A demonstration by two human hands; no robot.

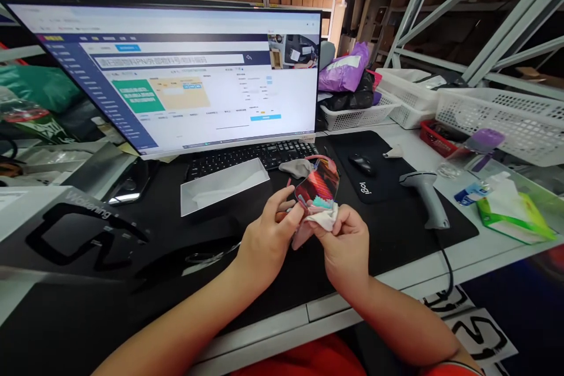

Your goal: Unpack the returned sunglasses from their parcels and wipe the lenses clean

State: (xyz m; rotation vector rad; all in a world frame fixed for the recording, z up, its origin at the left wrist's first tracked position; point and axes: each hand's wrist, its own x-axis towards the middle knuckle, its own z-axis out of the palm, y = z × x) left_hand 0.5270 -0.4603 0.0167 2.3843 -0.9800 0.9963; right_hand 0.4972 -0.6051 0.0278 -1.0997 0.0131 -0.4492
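Note:
My left hand (268, 235) is closed round the near side of a pair of sunglasses (316, 183) with red mirrored lenses and a pinkish frame. One lens faces up and away and reflects the surroundings. Pinched in my right hand (350, 238) is a whitish cloth (326, 218), pressed against the lower part of the glasses. Fingers and cloth hide part of the frame. Just beyond the glasses a grey pouch-like cloth (296, 168) lies by the keyboard. An open white box (225, 187) sits left of my hands.
A monitor (220, 82) stands behind the keyboard (238, 155). To the right are a mouse (361, 163), a barcode scanner (426, 197), a tissue pack (511, 214) and white baskets (497, 117). A dark printed box (74, 235) occupies the left.

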